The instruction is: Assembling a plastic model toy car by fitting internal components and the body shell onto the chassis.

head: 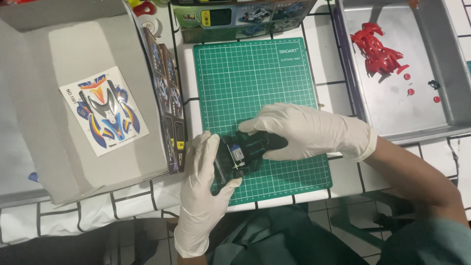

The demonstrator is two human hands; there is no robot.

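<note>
- Black toy car chassis (245, 152) sits on the lower part of a green cutting mat (255, 83), held between two hands in white gloves
- Left hand (203, 189) comes in from below, its grip closed on the chassis's near end, thumb pressed against the side and fingers wrapped behind it
- Right hand (306, 132) lies over the far end of the chassis from the right, its grip curled down on the dark body, fingers covering much of it
- A small blue and white part shows in the middle of the chassis, between the two hands
- Cutting mat rests on a white-tiled counter (328, 73) with dark grout lines
- To the left, an open grey cardboard box lid (64, 54) carries a sticker sheet (104, 110) printed in blue, orange and silver
- Printed box walls (167, 98) stand just beside the mat's left edge; another printed box (243, 17) lies above the mat
- To the right, well apart from the hands, a metal tray (427, 108) holds a red plastic car body (378, 49) and a few small red pieces
</note>
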